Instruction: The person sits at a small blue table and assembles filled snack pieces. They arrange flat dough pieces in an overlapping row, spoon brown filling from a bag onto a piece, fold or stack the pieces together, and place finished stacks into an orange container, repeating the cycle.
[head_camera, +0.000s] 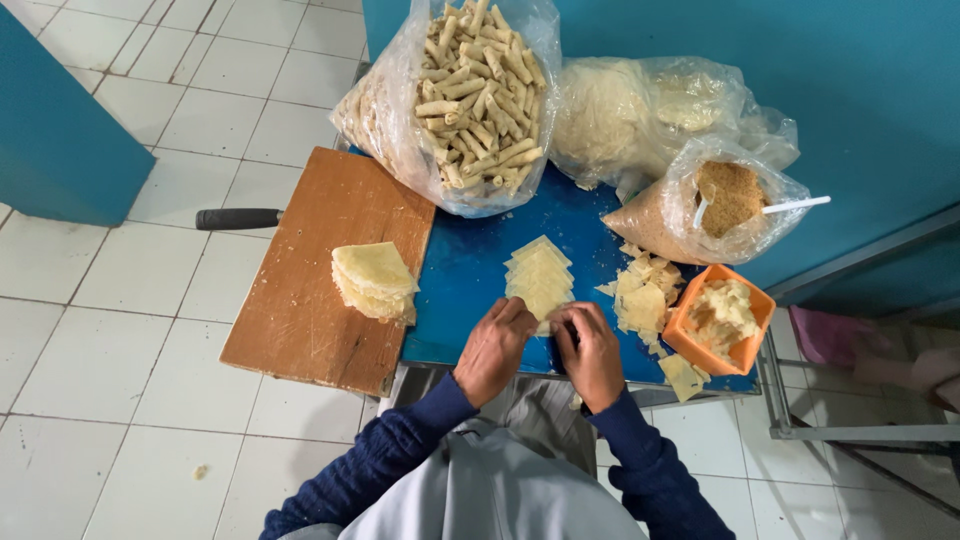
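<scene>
Both hands, the left hand (492, 350) and the right hand (592, 352), pinch the near end of the row of thin pale yellow dough squares (539, 279) on the blue table (462, 270). Pulling too hard could tear a soft sheet.

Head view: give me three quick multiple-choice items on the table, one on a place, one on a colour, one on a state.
1. Where does the stack of round wrappers lie?
A. on the wooden board
B. in the orange tub
C. on the floor

2. What colour is the small tub by the right hand?
A. green
B. orange
C. white

3. How is the bag of rolled sticks?
A. tied shut
B. open at the top
C. empty

Answers: 1 A, the stack rests on the board. 2 B, its rim is orange. 3 B, the rolls show through the open mouth.
</scene>
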